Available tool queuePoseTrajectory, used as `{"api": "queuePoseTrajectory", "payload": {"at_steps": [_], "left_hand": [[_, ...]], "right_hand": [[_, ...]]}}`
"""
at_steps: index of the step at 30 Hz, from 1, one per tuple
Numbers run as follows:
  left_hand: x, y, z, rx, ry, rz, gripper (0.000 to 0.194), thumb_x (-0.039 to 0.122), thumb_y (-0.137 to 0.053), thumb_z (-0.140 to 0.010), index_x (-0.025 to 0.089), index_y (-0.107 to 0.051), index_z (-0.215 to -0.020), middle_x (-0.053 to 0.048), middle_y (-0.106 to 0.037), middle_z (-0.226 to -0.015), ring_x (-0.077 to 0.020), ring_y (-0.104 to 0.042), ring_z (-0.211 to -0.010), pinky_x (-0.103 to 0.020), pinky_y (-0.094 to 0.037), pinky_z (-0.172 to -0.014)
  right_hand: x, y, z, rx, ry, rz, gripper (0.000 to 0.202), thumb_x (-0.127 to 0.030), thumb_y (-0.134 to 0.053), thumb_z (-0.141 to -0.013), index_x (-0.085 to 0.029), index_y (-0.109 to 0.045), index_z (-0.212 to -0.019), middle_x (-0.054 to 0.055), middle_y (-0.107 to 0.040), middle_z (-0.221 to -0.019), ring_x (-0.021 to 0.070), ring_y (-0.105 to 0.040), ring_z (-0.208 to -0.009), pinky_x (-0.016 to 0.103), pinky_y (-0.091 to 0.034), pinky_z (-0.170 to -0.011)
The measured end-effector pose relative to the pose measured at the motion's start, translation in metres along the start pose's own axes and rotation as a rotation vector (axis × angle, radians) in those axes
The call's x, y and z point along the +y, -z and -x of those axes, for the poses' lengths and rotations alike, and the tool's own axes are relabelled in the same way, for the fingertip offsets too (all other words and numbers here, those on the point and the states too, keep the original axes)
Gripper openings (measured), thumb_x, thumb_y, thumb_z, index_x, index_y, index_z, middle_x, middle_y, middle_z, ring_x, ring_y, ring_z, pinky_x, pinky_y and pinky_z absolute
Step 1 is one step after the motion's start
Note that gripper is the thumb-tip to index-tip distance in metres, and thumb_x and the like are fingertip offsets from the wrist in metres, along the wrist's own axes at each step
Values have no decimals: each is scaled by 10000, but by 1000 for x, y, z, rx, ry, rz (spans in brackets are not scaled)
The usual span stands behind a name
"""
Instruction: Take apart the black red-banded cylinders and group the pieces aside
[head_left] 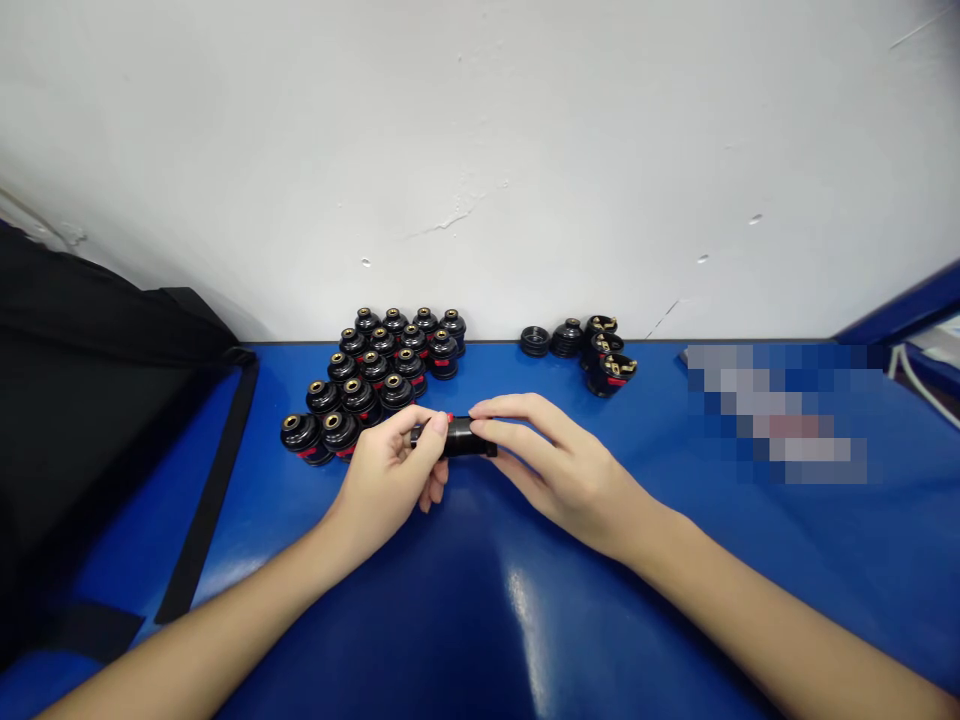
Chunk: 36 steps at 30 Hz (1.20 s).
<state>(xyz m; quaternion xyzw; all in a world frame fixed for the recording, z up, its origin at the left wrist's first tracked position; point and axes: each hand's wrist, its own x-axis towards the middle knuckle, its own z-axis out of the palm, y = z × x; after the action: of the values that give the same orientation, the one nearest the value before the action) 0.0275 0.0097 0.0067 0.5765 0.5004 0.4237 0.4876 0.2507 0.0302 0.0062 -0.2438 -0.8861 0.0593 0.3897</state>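
With the left hand [386, 470], grips the left end of a small black part [461, 438], thumb closed over the top; with the right hand [581, 470], holds the right end, fingers bent above and below. Clamped on the part from both sides, with a red spot [450, 417] just beside the left thumb.

At the back of the blue counter [450, 600], right of centre, in three open-topped black housings [613, 376], brass contacts, with red on the front one's side. Just left of these, a domed black piece [568, 338] and a hollow black ring [535, 341]. To the left, a cluster of black fittings [373, 367] in upright rows, with brass-lined holes on top and red marks on several.

Directly between the two hands, the small black part, roughly level and seemingly lifted; well apart from the housings, nearer the cluster.

Partly hidden by the fingers, both ends of the part. Cannot make out the right thumb, nor the pixelated patch [772, 410] far right. Cut off at the left edge, black fabric [82, 400] with a strap [214, 500]; at the right edge, a white cable [922, 390].
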Motion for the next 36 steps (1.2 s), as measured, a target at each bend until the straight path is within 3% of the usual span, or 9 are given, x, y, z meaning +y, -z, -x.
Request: {"api": "queuePoseTrajectory", "payload": {"at_steps": [4,8,12,19,22,25,29,33,36], "left_hand": [[-3,2,-1,-18,-236,-136,235,380,-633,-1015,188,-656,-1149,-8,-710,-823,-127,-677,-665,-238,-591,-656],[-2,1,-1,-25,-406,-277,254,260,-694,-941,210,-673,-1189,-47,-740,-1061,-157,-708,-881,-257,-604,-803],[1,-2,0,-16,-225,-151,192,356,-668,-985,195,-665,-1089,6,-716,-783,-125,-687,-642,-221,-586,-623],[2,-2,-2,-75,98,171,510,657,-617,-971,188,-552,-781,32,-606,-509,-147,-612,-358,-219,-476,-335],[-1,-2,-2,-64,43,166,447,606,-634,-981,174,-597,-872,13,-656,-560,-162,-665,-428,-243,-547,-410],[-5,-2,-2,-34,-145,48,284,419,-714,-967,175,-647,-1096,-21,-747,-792,-160,-747,-668,-271,-641,-650],[-8,0,-2,-61,-325,-110,270,226,-743,-924,220,-670,-1185,-31,-745,-1068,-142,-742,-910,-251,-621,-858],[-6,-1,-1,-50,-231,-84,211,291,-689,-986,211,-651,-1178,-4,-743,-908,-119,-727,-761,-219,-608,-732],[-4,-1,-1,-29,-107,18,263,436,-601,-1044,177,-635,-1080,27,-680,-678,-110,-658,-541,-205,-552,-535]], "right_hand": [[0,2,-1,-37,-201,-141,573,-392,-703,-1017,-217,-477,-1514,169,-672,-1407,293,-692,-1279,467,-605,-1081],[2,2,-3,-100,-367,-241,281,-336,-421,-1141,-223,-612,-1313,91,-782,-1143,220,-778,-1027,388,-640,-951],[2,-2,-4,-76,-270,-197,249,-262,-463,-1125,-195,-634,-1292,109,-752,-1139,221,-752,-1052,382,-630,-968],[2,-2,2,-19,-29,-67,421,-182,-601,-1065,-247,-571,-1480,128,-672,-1236,234,-709,-1144,390,-648,-979],[3,0,3,-32,-43,-66,461,-189,-596,-1063,-281,-552,-1513,128,-670,-1280,249,-705,-1197,409,-643,-1014],[3,0,2,-38,-174,-119,586,-389,-685,-1027,-257,-486,-1562,157,-658,-1392,295,-690,-1269,463,-619,-1069],[4,-2,-1,-76,-365,-165,352,-350,-446,-1130,-219,-596,-1419,134,-757,-1284,268,-753,-1157,457,-625,-1029],[4,-3,-2,-54,-335,-204,316,-313,-528,-1106,-216,-631,-1389,95,-772,-1139,221,-768,-994,373,-648,-906],[4,-2,-2,-1,-231,-223,352,-266,-667,-1044,-234,-653,-1394,93,-740,-1196,217,-750,-1065,364,-634,-957]]}}
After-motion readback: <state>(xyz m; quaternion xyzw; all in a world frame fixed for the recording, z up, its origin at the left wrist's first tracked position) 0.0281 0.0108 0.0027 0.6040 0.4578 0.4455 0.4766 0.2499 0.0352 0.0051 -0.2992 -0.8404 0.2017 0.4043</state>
